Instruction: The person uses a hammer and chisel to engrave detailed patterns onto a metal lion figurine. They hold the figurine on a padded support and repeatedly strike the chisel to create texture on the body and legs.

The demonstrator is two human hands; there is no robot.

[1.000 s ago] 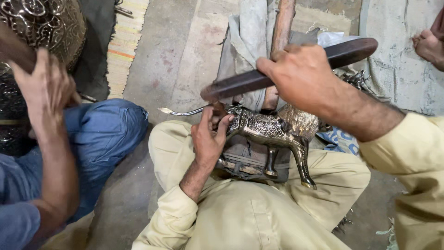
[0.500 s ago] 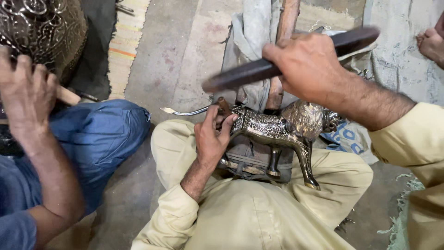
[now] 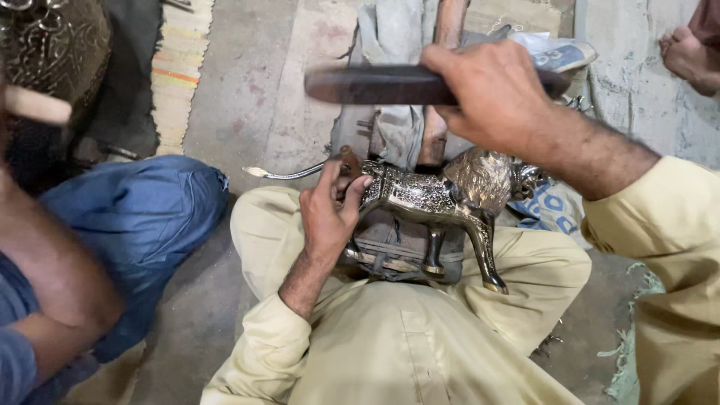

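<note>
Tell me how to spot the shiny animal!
Find the lap in pale yellow trousers. The metal lion figurine rests above it, gripped at its rear by the left hand. Unlike the dark wooden bar in the right hand, it is shiny, engraved and four-legged.

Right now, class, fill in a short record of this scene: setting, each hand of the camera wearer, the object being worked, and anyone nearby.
Setting: person seated cross-legged on a concrete floor
Left hand: grips the rear of a brass animal figurine, near its thin curved tail
Right hand: holds a dark wooden stick raised level above the figurine
Figurine: engraved, lying across the lap on a worn pad, legs pointing toward the camera wearer
Nearby: a co-worker in blue trousers at the left beside a patterned metal vessel; a bare foot at top right
</note>
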